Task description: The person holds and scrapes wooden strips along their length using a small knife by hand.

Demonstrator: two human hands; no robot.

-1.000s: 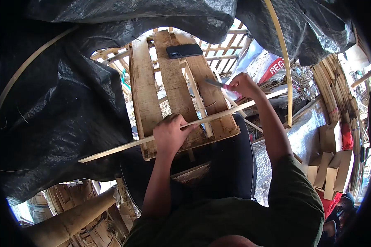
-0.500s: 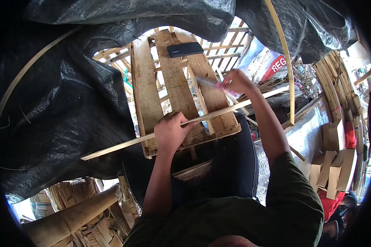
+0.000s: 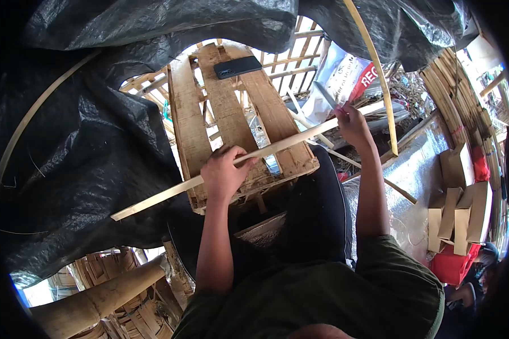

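Note:
A long pale bamboo strip lies slantwise across the near end of a slatted wooden bench. My left hand is closed round the strip at the bench's near edge, thumb on its side. Beside the strip's right part, my right hand grips the pinkish handle of a knife, whose blade points up and to the left, clear of the strip. A dark phone rests on the bench's far end.
Black plastic sheeting hangs left and above. A thin curved strip dangles at the right. Cardboard boxes stand on the right, above a red bag. A thick bamboo pole lies lower left. Part of a person shows lower right.
My right hand has moved right and slightly down with the knife, whose blade now tilts upward. A thin stick between the slats is gone from its place. The view has shifted slightly.

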